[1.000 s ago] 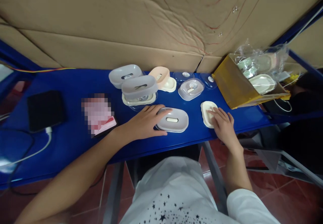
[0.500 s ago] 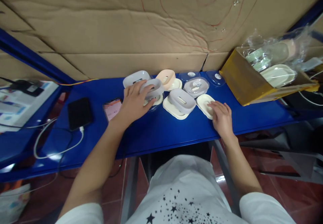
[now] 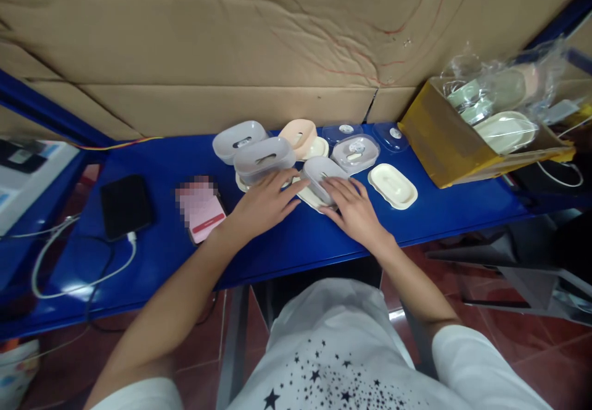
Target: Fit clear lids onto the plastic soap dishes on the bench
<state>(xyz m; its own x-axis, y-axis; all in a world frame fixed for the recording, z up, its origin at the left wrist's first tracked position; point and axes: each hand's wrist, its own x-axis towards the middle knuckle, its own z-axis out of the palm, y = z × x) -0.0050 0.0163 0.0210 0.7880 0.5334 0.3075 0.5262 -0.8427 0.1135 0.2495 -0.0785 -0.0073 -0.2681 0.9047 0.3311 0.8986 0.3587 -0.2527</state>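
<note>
My right hand [image 3: 355, 209] curls over the right end of a grey oval plastic box [image 3: 319, 172] with a slot in its bottom; the box sits on a cream oval tray [image 3: 309, 199]. Close by on the left, my left hand [image 3: 268, 203] is open, its fingers stretched toward that same box and tray. Behind it a second grey oval box [image 3: 261, 158] stands tilted on a cream piece, which the hand partly hides. A loose cream tray [image 3: 393, 186] lies to the right of my right hand.
Behind are another grey box [image 3: 231, 142], a peach box [image 3: 298, 135], a grey box under a clear lid [image 3: 355, 152] and clear lids [image 3: 391, 137]. A carton [image 3: 430, 145] of wrapped pieces stands right. A phone [image 3: 203, 209] and cabled black device [image 3: 126, 206] lie left.
My right hand has left the loose cream tray and moved left onto the grey box. My left hand has come off the left grey box and moved right, toward the front.
</note>
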